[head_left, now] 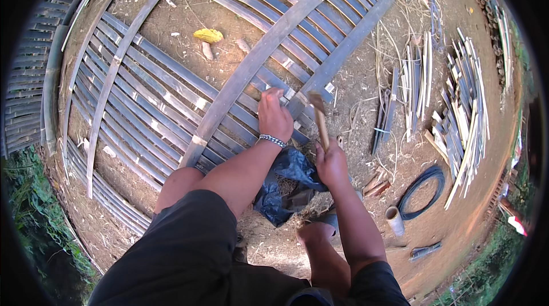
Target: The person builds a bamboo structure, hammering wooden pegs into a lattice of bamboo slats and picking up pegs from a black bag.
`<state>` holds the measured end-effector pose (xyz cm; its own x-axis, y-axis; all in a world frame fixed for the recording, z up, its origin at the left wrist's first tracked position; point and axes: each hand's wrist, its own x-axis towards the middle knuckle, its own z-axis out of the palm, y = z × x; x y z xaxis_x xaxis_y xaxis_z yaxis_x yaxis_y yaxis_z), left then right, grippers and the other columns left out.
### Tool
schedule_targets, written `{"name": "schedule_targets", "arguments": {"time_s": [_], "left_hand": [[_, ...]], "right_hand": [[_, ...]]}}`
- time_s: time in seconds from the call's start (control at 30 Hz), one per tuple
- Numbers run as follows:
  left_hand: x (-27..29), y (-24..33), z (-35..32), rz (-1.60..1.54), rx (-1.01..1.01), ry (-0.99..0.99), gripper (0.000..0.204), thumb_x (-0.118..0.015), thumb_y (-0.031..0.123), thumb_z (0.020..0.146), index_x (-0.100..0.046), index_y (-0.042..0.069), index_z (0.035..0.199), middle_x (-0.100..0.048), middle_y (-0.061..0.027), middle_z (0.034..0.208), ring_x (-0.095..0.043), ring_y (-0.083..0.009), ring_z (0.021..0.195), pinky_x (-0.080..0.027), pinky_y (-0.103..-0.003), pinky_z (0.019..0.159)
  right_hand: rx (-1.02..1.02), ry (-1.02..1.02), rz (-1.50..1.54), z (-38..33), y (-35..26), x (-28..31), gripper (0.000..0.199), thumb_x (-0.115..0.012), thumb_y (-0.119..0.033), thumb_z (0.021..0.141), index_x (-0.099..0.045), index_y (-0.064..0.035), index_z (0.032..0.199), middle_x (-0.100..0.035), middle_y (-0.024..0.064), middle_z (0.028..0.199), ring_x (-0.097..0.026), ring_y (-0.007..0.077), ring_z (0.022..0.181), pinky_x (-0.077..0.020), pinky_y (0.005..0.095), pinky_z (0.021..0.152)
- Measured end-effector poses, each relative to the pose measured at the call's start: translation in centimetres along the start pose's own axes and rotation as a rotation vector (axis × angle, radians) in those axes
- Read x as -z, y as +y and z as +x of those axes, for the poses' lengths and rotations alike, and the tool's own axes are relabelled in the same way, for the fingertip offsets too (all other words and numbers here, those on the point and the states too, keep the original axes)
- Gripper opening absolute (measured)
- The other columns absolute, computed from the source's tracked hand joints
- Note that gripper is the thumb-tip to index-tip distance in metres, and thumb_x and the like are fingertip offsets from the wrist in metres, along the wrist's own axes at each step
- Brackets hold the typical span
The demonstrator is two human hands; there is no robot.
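Gripping a wooden-handled hammer (pixel 318 116), the right hand (pixel 331 161) is closed; the left hand (pixel 274 116) pinches a bamboo strip (pixel 251 63).

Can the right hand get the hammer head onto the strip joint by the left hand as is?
Probably yes. The right hand holds the hammer upright, its head just right of the left hand, which presses on the bamboo strips. Nothing lies between; only the left fingers sit close.

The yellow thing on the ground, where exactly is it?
The yellow lump lies on bare dirt in the upper left, between the bamboo slats, beyond the left hand.
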<state>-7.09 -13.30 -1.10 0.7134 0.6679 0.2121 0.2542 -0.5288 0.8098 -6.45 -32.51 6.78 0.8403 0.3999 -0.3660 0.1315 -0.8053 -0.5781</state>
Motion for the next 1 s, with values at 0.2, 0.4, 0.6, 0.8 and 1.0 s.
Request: {"name": "schedule_targets", "arguments": {"time_s": [0.2, 0.4, 0.6, 0.8, 1.0], "left_hand": [[0.3, 0.3, -0.7, 0.003, 0.012, -0.016, 0.039, -0.055, -0.010, 0.080, -0.052, 0.002, 0.117, -0.059, -0.0198, 0.118, -0.058, -0.0406, 0.110, -0.045, -0.050, 0.098], [0.2, 1.1, -0.5, 0.032, 0.050, -0.026, 0.039, -0.056, -0.009, 0.080, -0.052, 0.003, 0.117, -0.059, -0.0184, 0.118, -0.058, -0.0398, 0.111, -0.044, -0.049, 0.099], [0.3, 0.4, 0.3, 0.080, 0.035, 0.001, 0.040, -0.056, -0.010, 0.080, -0.052, 0.004, 0.117, -0.059, -0.0185, 0.118, -0.058, -0.0388, 0.112, -0.044, -0.049, 0.099], [0.5, -0.2, -0.8, 0.065, 0.044, 0.016, 0.042, -0.056, -0.009, 0.080, -0.052, 0.005, 0.120, -0.059, -0.0175, 0.120, -0.057, -0.0384, 0.114, -0.043, -0.051, 0.100], [-0.2, 0.5, -0.3, 0.034, 0.046, -0.003, 0.043, -0.056, -0.008, 0.080, -0.052, 0.005, 0.120, -0.059, -0.0179, 0.122, -0.057, -0.0391, 0.116, -0.042, -0.050, 0.101]], "right_hand": [[0.044, 0.000, 0.017, -0.3, -0.6, -0.1, 0.029, -0.063, -0.017, 0.099, -0.061, -0.0008, 0.123, -0.070, 0.0297, 0.087, -0.068, 0.0512, 0.084, -0.0550, 0.0564, 0.074], [0.031, 0.000, 0.005, -0.2, -0.7, -0.1, 0.034, -0.064, -0.020, 0.098, -0.061, 0.0007, 0.125, -0.070, 0.0304, 0.089, -0.069, 0.0505, 0.084, -0.0556, 0.0562, 0.074], [0.149, 0.136, 0.099, -0.2, -2.0, 0.4, 0.026, -0.065, -0.018, 0.097, -0.063, -0.0008, 0.116, -0.070, 0.0290, 0.087, -0.069, 0.0492, 0.083, -0.0557, 0.0551, 0.073], [0.068, 0.041, -0.014, 1.0, -2.2, 0.5, 0.025, -0.067, -0.016, 0.096, -0.063, -0.0022, 0.116, -0.070, 0.0249, 0.085, -0.069, 0.0485, 0.082, -0.0558, 0.0541, 0.072], [0.122, 0.053, -0.003, 0.0, 1.4, -0.4, 0.030, -0.069, -0.014, 0.088, -0.066, -0.0026, 0.117, -0.070, 0.0248, 0.087, -0.069, 0.0482, 0.084, -0.0557, 0.0531, 0.074]]}}
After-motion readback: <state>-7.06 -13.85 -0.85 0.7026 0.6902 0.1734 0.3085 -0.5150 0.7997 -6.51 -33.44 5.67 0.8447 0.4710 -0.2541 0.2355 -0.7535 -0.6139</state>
